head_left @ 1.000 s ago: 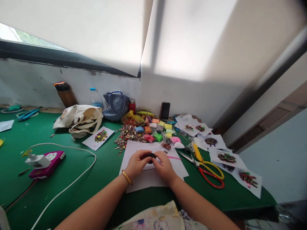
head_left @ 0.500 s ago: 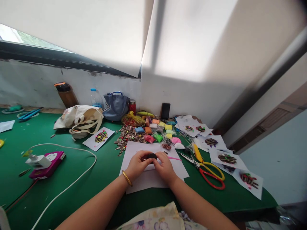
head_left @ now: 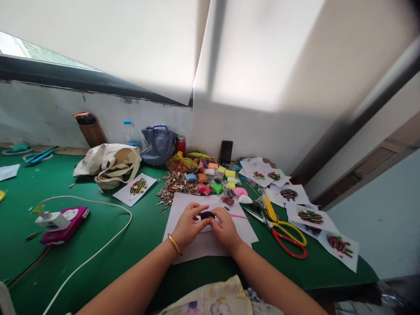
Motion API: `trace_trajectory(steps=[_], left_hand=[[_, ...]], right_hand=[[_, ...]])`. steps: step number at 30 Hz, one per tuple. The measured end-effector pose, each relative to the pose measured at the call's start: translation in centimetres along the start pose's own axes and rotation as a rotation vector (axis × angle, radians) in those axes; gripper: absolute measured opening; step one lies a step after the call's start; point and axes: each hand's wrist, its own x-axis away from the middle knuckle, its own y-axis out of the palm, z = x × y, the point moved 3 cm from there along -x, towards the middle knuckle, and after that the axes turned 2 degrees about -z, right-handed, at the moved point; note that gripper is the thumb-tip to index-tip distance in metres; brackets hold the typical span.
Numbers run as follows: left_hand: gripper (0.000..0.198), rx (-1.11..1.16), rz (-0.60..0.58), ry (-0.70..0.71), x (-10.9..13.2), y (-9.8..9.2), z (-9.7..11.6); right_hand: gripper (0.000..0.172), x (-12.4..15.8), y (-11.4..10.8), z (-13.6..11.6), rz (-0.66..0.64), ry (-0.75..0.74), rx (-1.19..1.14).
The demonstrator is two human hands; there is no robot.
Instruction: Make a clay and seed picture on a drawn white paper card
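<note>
A small black lump [head_left: 207, 215] is held between my two hands over white paper sheets [head_left: 183, 203]. My right hand [head_left: 225, 227] has its fingers curled round the lump's right side. My left hand [head_left: 188, 225], with a gold bangle at the wrist, has its thumb against the lump and its index finger raised a little above it. A pink stick [head_left: 239, 216] lies on the paper just right of my right hand. Beyond the paper are a heap of striped seeds [head_left: 179, 183] and coloured clay packets [head_left: 216, 188].
Scissors [head_left: 285, 238] and a yellow-handled tool [head_left: 271, 210] lie at the right, beside paper cards with seed pictures [head_left: 311, 217]. A magenta power block [head_left: 65, 232] with a white cable sits left. Bags [head_left: 158, 144], bottles and a phone [head_left: 226, 152] line the wall.
My left index finger has lifted from the black lump, leaving more of it in view. My right hand has hardly moved.
</note>
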Motion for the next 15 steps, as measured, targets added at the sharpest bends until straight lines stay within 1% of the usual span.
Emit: trace_trajectory(steps=[3,6,8,10,12,13,15], left_hand=[[0.021,-0.033,-0.007,0.027,0.0,-0.1,0.0],[0.017,0.01,0.009,-0.017,-0.1,-0.1,-0.7],[0.018,0.066,0.03,-0.053,-0.2,0.0,-1.1],[0.027,0.095,0.03,-0.06,-0.2,0.1,-1.1],[0.036,0.058,0.017,-0.029,-0.1,0.1,-0.8],[0.035,0.027,0.012,-0.004,-0.1,0.0,-0.7],[0.025,-0.007,0.008,0.028,-0.1,-0.1,-0.5]], right_hand=[[0.016,0.1,0.1,-0.1,-0.01,-0.007,0.009],[0.014,0.1,0.1,0.0,0.005,0.003,-0.003],[0.015,0.0,0.0,0.2,0.014,0.009,-0.02],[0.017,0.0,0.0,0.3,0.013,0.008,-0.027],[0.018,0.0,0.0,0.4,0.008,0.005,-0.022],[0.018,0.0,0.1,0.3,0.006,0.004,-0.015],[0.017,0.0,0.1,0.1,-0.003,0.002,-0.001]])
